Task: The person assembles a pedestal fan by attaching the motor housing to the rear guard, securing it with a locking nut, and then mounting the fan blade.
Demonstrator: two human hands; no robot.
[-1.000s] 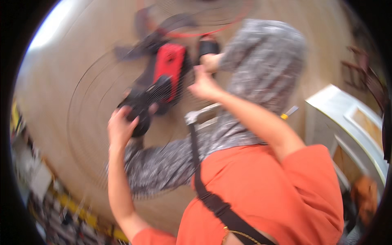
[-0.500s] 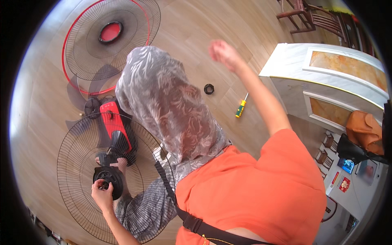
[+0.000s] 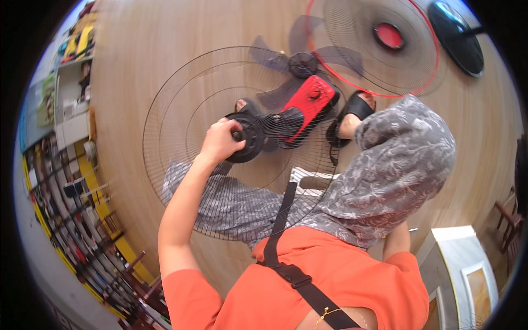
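Note:
My left hand (image 3: 224,140) has its fingers closed round the black centre hub (image 3: 250,137) of a fan. Round the hub spreads a wide black wire fan grille (image 3: 181,88), lying over my left leg. Beyond it, the fan's red control panel (image 3: 309,102) slants up to the right between my feet. A fan blade (image 3: 302,65) with dark see-through vanes rests on the floor past the panel. My right forearm (image 3: 397,242) passes behind my raised right leg, which hides the hand.
At the far right lies another wire grille with a red rim (image 3: 438,52) and red centre. Beside it stands a round black base (image 3: 456,47). A white stool (image 3: 300,175) shows beneath me. Crowded shelves (image 3: 71,220) line the left; a white cabinet (image 3: 454,242) stands lower right.
The view has swung left. My right hand, raised over the floor before, has gone down behind my right leg. My left hand stays at the hub. The screwdriver and black ring are no longer plainly visible.

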